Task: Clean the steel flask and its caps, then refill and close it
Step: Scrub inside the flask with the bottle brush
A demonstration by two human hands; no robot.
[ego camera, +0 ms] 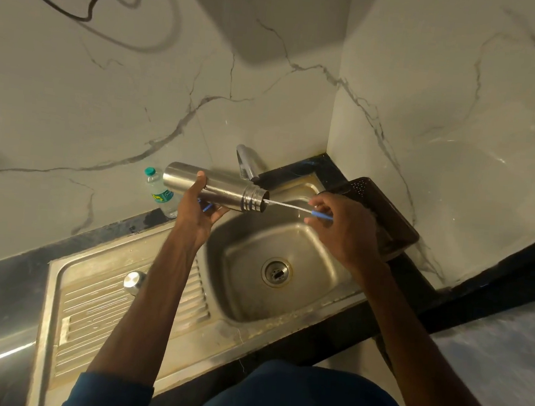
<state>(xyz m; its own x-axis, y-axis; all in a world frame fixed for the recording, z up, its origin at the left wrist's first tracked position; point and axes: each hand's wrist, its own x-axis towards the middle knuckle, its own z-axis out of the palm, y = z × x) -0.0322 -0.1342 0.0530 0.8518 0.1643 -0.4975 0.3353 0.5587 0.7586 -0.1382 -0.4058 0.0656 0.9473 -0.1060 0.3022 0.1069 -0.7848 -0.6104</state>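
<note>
- Over the stainless-steel sink basin [312,265], the left hand [198,211] wraps fingers and thumb round the cylindrical brushed-steel flask [219,186], holding it on its side with the threaded open mouth turned to the right.
- The right hand [341,228] pinches the blue handle of a thin white-bristled cleaning brush [287,206], whose tip sits just inside the flask's mouth.
- The step in hand looks like scrubbing the flask's inside; rinsing, the caps and refilling remain.
- A round steel cap [134,281] lies on the ribbed drainboard [95,310], well apart from the flask.
- The next move calls for sliding the brush deeper along the flask's axis with the flask held level, then rinsing under the chrome tap [246,163].
</note>
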